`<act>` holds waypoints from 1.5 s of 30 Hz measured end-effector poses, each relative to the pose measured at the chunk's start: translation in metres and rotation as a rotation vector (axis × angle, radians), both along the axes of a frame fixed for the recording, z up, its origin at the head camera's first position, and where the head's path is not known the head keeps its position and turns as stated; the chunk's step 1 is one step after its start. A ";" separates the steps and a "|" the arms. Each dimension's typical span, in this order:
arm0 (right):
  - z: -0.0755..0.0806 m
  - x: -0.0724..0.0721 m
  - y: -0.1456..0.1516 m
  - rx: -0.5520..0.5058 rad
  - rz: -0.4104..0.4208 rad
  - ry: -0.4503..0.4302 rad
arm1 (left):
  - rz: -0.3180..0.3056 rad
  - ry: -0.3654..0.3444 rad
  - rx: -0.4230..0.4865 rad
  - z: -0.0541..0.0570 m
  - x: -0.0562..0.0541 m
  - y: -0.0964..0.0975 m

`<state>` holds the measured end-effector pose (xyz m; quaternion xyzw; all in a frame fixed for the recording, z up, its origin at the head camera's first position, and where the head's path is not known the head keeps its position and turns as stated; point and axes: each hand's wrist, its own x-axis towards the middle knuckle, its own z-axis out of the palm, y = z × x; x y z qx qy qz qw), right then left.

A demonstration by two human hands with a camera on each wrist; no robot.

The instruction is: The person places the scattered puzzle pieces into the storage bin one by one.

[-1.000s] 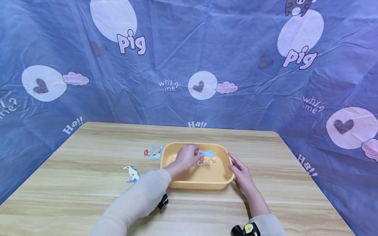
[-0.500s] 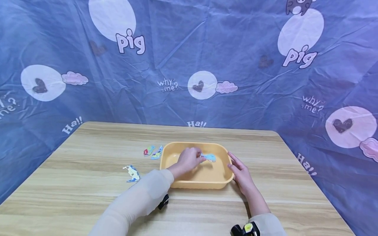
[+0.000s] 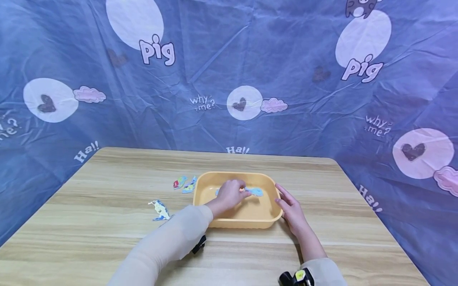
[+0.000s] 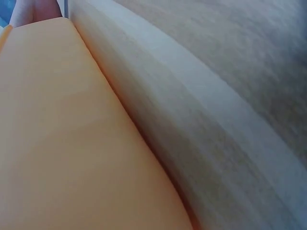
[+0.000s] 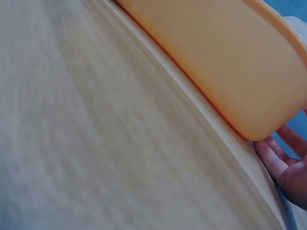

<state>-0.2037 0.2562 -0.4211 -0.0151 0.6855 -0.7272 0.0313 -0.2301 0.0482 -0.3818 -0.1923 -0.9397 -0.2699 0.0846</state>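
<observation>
A shallow yellow plastic tray (image 3: 237,223) stands on the wooden table. My left hand (image 3: 229,195) reaches into it, with thumb and fingertips pinching a flat, colourful printed cutout, like a puzzle piece (image 3: 255,192), which has a light blue end. The fingers hide part of it. A bit of another blue piece (image 3: 216,192) shows at the hand's left side. At the tray's right end, my right hand (image 3: 295,212) holds the rim, its thumb at the edge. In the right wrist view, the fingers (image 5: 271,160) of that hand touch the tray's outer corner.
Left of the tray lie a red and green printed piece (image 3: 180,182) and a blue and yellow piece (image 3: 189,186). Nearer is a cream and blue piece (image 3: 160,210). A blue printed cloth (image 3: 214,131) hangs behind the table (image 3: 107,234).
My left hand has shifted slightly right inside the tray. The light blue end beside its fingers has moved a little right and down. The right hand stays at the rim.
</observation>
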 end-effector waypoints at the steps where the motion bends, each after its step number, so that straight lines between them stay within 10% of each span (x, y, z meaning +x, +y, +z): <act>1: 0.000 0.000 0.000 -0.001 0.000 0.000 | -0.001 -0.005 0.001 0.000 0.000 0.000; 45: -0.004 -0.002 0.001 0.012 0.005 0.016 | -0.087 0.149 -0.293 -0.017 -0.004 0.013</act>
